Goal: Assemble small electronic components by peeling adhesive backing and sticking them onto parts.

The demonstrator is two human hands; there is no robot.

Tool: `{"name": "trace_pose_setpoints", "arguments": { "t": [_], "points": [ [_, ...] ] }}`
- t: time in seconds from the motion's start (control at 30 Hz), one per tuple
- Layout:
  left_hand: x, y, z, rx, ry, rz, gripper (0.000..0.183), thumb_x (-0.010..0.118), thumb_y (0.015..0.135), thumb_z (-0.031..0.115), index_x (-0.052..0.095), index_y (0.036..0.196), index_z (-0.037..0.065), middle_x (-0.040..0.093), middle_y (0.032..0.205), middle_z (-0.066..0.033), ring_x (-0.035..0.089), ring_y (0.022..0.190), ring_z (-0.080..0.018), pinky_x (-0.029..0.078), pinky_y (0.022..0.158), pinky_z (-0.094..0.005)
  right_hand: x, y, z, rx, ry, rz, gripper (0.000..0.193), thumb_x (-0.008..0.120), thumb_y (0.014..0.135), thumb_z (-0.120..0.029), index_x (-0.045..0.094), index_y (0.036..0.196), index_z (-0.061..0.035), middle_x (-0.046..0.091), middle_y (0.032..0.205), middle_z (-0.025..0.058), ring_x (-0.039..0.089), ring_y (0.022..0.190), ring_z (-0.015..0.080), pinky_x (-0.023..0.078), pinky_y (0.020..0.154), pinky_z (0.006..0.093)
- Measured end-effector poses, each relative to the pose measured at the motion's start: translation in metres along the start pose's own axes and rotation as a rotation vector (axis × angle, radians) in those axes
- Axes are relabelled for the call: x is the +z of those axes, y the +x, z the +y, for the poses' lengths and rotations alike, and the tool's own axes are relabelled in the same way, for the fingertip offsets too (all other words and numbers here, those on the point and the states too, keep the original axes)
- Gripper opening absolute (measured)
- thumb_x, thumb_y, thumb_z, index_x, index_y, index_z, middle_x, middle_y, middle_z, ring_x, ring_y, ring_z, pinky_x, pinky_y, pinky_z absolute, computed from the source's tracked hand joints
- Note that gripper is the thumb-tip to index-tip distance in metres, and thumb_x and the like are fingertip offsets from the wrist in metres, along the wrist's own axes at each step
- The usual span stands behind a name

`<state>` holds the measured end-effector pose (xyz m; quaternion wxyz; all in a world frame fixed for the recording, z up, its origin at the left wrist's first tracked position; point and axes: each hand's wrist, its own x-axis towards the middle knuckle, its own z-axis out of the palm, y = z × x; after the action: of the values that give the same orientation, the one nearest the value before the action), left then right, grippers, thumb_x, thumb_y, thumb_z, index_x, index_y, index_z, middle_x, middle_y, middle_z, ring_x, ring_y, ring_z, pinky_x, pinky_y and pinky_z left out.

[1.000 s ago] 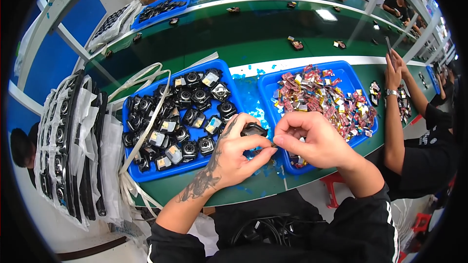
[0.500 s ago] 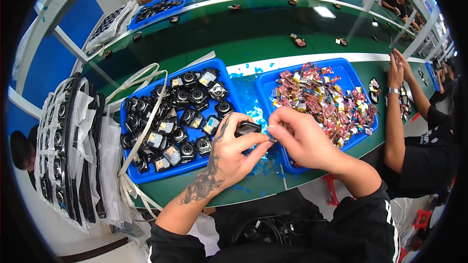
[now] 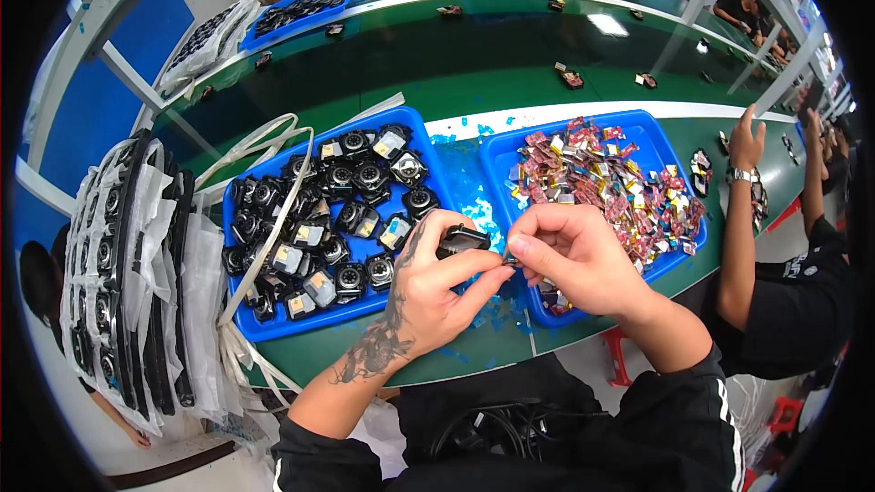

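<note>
My left hand [image 3: 436,281] is closed around a black smartwatch case [image 3: 463,240], held between thumb and fingers above the gap between two blue trays. My right hand [image 3: 576,260] meets it at the fingertips, thumb and index finger pinched at the case's near side. Whatever small piece sits in that pinch is too tiny to name. Left of my hands, a blue tray [image 3: 436,162] holds many black watch cases [image 3: 351,278], some with silver-grey parts showing. On the right, another blue tray [image 3: 658,157] is heaped with small pink-red, yellow and white electronic pieces [image 3: 583,164].
Blue film scraps [image 3: 483,210] litter the green bench between the trays. Stacked black racks with white sheets [image 3: 137,273] stand at left, beside pale straps [image 3: 273,246]. A green conveyor belt [image 3: 410,59] carries scattered parts. A co-worker's arm [image 3: 738,219] is at right.
My right hand's fingers have turned and loosened slightly, still meeting my left fingertips. Parts on the belt have shifted right. The co-worker's hands at right have moved apart.
</note>
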<state>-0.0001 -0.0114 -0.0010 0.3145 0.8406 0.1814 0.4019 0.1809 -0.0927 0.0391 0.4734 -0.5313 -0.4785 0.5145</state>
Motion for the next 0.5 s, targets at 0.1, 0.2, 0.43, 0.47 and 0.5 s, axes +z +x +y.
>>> {"name": "trace_pose_setpoints", "arguments": {
  "t": [0.1, 0.2, 0.43, 0.47, 0.5],
  "points": [
    [0.001, -0.001, -0.001, -0.012, -0.04, 0.002, 0.013, 0.079, 0.072, 0.008, 0.071, 0.082, 0.006, 0.057, 0.094, -0.0139, 0.061, 0.081, -0.0255, 0.049, 0.069, -0.0355, 0.001, -0.002, -0.003, -0.069, -0.058, 0.014, 0.017, 0.062, 0.093, -0.013, 0.066, 0.09, 0.0032, 0.064, 0.083, 0.0026, 0.057, 0.073, 0.0054, 0.05, 0.062, 0.0225],
    [0.001, 0.0, 0.0, -0.043, -0.115, -0.031, 0.012, 0.078, 0.073, 0.007, 0.071, 0.082, 0.005, 0.058, 0.091, -0.0141, 0.061, 0.082, -0.0263, 0.049, 0.07, -0.0355, 0.001, -0.004, -0.004, -0.114, -0.09, 0.038, 0.015, 0.063, 0.092, -0.011, 0.067, 0.091, 0.0035, 0.064, 0.082, 0.0037, 0.057, 0.073, 0.0062, 0.05, 0.062, 0.0231],
    [0.001, 0.001, 0.003, -0.025, -0.1, 0.001, 0.009, 0.077, 0.075, 0.007, 0.071, 0.081, 0.005, 0.059, 0.089, -0.0145, 0.061, 0.083, -0.0266, 0.048, 0.071, -0.0362, 0.001, -0.009, -0.009, -0.359, -0.52, 0.086, 0.014, 0.065, 0.09, -0.01, 0.07, 0.09, 0.0031, 0.065, 0.077, 0.0089, 0.061, 0.071, 0.0128, 0.048, 0.058, 0.0253],
    [-0.001, 0.002, 0.003, -0.031, -0.094, -0.022, 0.009, 0.077, 0.075, 0.008, 0.071, 0.081, 0.005, 0.058, 0.09, -0.0148, 0.061, 0.084, -0.0269, 0.048, 0.071, -0.036, 0.002, -0.01, -0.007, -0.357, -0.518, 0.085, 0.014, 0.065, 0.09, -0.01, 0.07, 0.09, 0.0031, 0.065, 0.077, 0.0089, 0.061, 0.071, 0.0128, 0.048, 0.058, 0.0253],
    [-0.001, 0.003, 0.003, -0.037, -0.089, -0.045, 0.009, 0.077, 0.075, 0.008, 0.071, 0.081, 0.005, 0.058, 0.09, -0.0152, 0.06, 0.084, -0.0271, 0.048, 0.071, -0.0358, 0.002, -0.01, -0.005, -0.414, -0.512, 0.088, 0.014, 0.065, 0.09, -0.01, 0.07, 0.091, 0.003, 0.064, 0.076, 0.0094, 0.061, 0.069, 0.0135, 0.048, 0.057, 0.0257]
  ]
}}
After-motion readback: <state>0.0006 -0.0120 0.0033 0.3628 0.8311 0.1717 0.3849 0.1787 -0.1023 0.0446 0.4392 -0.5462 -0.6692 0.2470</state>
